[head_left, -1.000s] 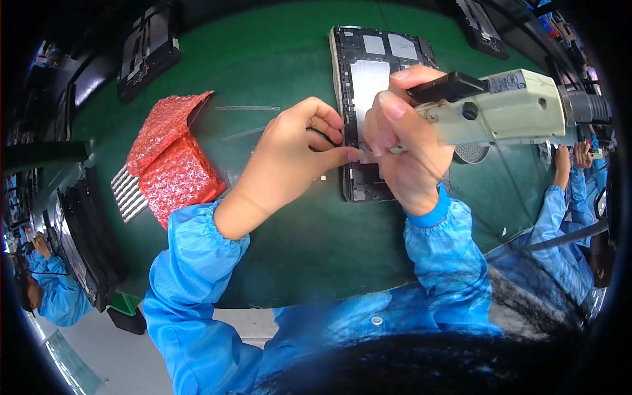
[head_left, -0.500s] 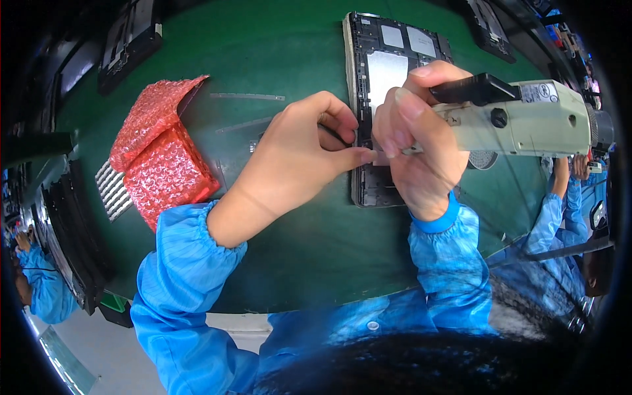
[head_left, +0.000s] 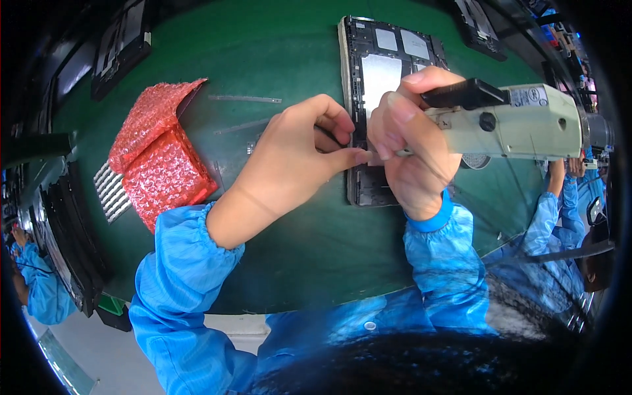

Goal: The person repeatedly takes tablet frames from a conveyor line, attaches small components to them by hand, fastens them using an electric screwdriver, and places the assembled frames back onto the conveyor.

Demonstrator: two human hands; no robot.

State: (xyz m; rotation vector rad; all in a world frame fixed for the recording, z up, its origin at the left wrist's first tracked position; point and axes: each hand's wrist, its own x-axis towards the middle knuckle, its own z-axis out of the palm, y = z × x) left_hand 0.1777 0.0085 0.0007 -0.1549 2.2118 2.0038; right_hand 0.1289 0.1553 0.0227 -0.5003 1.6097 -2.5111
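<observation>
Red bubble-wrap pouch (head_left: 158, 158) at 9 o'clock on the green bench (head_left: 283, 59), mouth folded open toward 12, contents not discernible; pale ribbed strip (head_left: 110, 192) poking out from beneath its 8 o'clock corner. Opened tablet chassis (head_left: 388, 72) lying flat from 12 o'clock down to centre, metal plates and shields exposed in its shallow tray

Left hand (head_left: 296, 158) resting on the bench at centre, thumb and forefinger pinched together at the chassis's left rim, whatever sits between the fingertips too small to make out. Right hand (head_left: 411, 145) wrapped fully around the grip of a beige electric screwdriver (head_left: 520, 122), tool body reaching toward 3 o'clock, tip hidden behind the fingers just above the lower part of the chassis. Fingertips of both hands touching, or nearly so, at the rim

Compared with half a second back: much the same grip and pinch, hands barely shifted against the chassis, pouch unchanged in shape

Bare green surface open between pouch and left hand, with two thin strips (head_left: 245, 99) lying near 11 o'clock. Dark trays (head_left: 122, 49) along the far edge at 10 o'clock and dark racks (head_left: 72, 243) at the 8 o'clock edge. Near edge of the bench curving just below the wrists. Other blue-sleeved workers at 3 o'clock (head_left: 559, 197) and 8 o'clock (head_left: 39, 289)
</observation>
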